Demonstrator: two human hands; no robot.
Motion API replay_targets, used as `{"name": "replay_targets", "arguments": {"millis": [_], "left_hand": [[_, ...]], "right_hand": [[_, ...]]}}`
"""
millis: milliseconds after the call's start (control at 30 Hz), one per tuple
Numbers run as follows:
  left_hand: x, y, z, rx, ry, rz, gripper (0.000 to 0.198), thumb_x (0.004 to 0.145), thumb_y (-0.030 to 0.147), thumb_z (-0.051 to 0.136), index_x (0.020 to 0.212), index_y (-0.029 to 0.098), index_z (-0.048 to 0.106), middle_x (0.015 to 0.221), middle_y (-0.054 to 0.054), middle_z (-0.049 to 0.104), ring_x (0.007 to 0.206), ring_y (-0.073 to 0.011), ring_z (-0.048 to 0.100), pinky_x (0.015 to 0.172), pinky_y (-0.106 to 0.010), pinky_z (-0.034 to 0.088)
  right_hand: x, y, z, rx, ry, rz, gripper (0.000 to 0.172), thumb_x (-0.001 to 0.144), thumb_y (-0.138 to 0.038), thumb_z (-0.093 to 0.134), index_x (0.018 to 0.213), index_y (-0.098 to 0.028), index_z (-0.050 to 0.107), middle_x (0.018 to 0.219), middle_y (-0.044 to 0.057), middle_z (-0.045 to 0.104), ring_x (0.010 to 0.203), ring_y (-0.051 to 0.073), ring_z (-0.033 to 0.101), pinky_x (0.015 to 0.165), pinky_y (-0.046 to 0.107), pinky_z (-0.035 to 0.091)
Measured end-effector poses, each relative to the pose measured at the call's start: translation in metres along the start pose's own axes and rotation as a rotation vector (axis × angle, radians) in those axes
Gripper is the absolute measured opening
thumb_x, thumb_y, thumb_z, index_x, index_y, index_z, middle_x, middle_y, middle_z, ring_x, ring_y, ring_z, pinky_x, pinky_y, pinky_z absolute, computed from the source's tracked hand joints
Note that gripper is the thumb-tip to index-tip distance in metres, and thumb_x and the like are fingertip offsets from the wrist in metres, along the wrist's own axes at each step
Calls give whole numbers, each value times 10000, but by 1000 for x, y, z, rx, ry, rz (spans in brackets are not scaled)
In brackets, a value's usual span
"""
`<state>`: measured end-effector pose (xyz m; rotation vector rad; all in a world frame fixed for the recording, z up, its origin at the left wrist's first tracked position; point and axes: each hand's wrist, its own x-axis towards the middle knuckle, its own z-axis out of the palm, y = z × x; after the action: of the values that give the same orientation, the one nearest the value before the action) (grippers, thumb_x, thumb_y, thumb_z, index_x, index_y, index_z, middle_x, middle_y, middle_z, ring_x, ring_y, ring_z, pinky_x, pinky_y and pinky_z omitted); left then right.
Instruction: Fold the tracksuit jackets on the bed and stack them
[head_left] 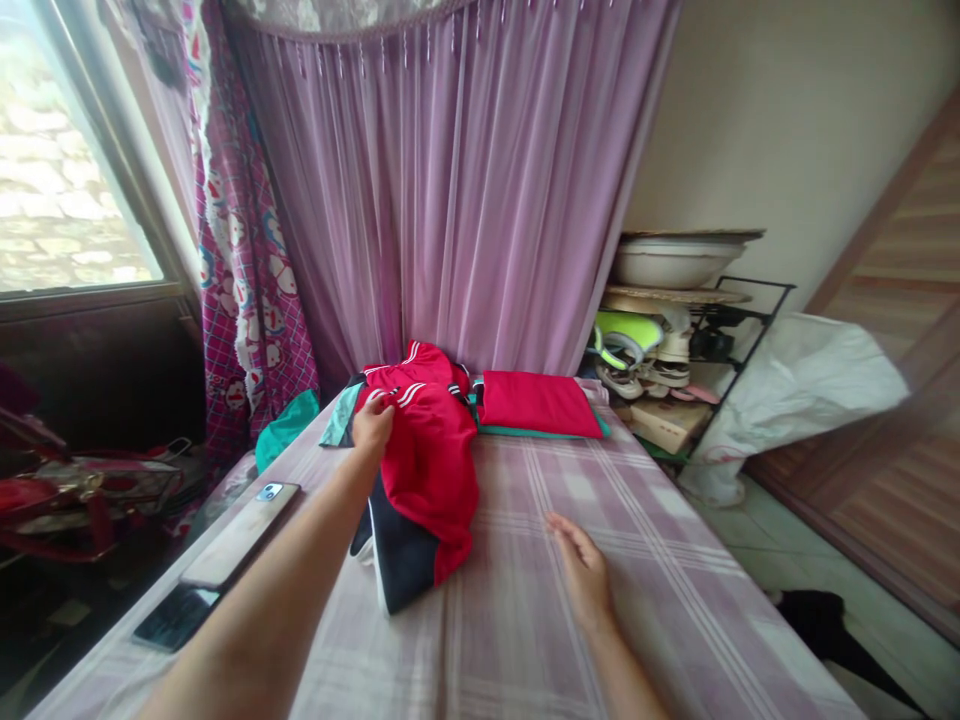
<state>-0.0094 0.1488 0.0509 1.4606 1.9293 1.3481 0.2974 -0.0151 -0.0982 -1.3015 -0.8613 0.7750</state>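
A red garment with dark navy panels and white stripes [427,470] lies crumpled on a bed covered by a pale purple checked sheet [675,560]. My left hand [373,425] reaches far forward and its fingers are closed on the garment's upper edge. My right hand [581,570] rests flat on the sheet, fingers stretched out, a little to the right of the garment and holding nothing. A folded red garment with a green edge [534,405] lies further back on the bed.
Two phones [240,535] [176,615] lie on the bed's left edge. A purple curtain [465,200] hangs behind the bed. At right stand a rack with shoes [660,360], a basin on top [675,262], and a white sack [795,385]. A window [60,190] is at left.
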Motion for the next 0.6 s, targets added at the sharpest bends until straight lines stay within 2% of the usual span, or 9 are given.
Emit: {"name": "replay_targets", "arguments": {"millis": [67,100,167,267,333,367,433,533,600], "left_hand": [[-27,40,27,18,-55,127,424,850,239,594,1271,264,638,1111,-17,736,1067,-226,653,930,-319,485],[-48,57,42,61,-128,274,437,863,221,572,1294,262,629,1181,-41,720,1115,-241,640,976,-349,470],[-98,83,69,97,-359,568,455,893,207,523,1340,210,605,1246,-116,691,1151,-274,628,1020,-401,454],[-169,97,97,76,-583,726,465,887,286,584,1352,286,599,1150,-83,737,1058,-244,673,940,-338,520],[-193,94,103,76,-666,759,493,887,333,599,1377,287,573,1116,-68,748,1045,-242,681,914,-327,540],[-195,89,101,96,-680,751,489,896,329,586,1381,275,568,1119,-68,747,1050,-243,680,914,-328,542],[-185,74,91,164,-664,704,448,905,293,560,1348,239,596,1147,-83,737,1066,-247,674,932,-337,533],[-147,38,61,286,-604,642,356,894,247,546,1227,215,669,1175,-103,720,1093,-265,658,1001,-388,484],[-121,5,35,374,-541,590,347,874,267,576,1199,194,675,1218,-139,691,1158,-312,620,1038,-445,441]], "right_hand": [[3,-1,-2,35,66,6,483,663,-579,684,934,-185,751,1038,126,760,1012,294,697,931,430,540],[5,-1,-5,52,105,4,481,655,-575,688,929,-184,748,1029,127,761,998,293,700,922,430,541],[11,2,-15,87,200,-11,478,648,-559,690,936,-180,735,1015,126,760,973,286,704,910,428,541],[23,7,-39,126,385,-52,509,671,-544,646,1010,-168,701,1012,122,750,944,274,701,867,421,552],[31,9,-57,103,523,-50,548,679,-542,611,1064,-158,678,1027,120,739,934,275,691,821,416,561],[34,10,-65,85,582,-39,569,682,-544,597,1089,-153,668,1045,121,731,936,277,684,806,413,561],[39,10,-75,21,643,-28,597,682,-544,592,1122,-146,656,1085,128,713,962,283,667,811,408,552],[42,10,-79,-101,662,-56,636,696,-562,577,1169,-140,629,1123,141,690,1022,295,639,869,417,523],[42,9,-77,-176,655,-73,677,720,-585,547,1224,-135,594,1155,152,674,1049,303,624,891,432,507]]}}
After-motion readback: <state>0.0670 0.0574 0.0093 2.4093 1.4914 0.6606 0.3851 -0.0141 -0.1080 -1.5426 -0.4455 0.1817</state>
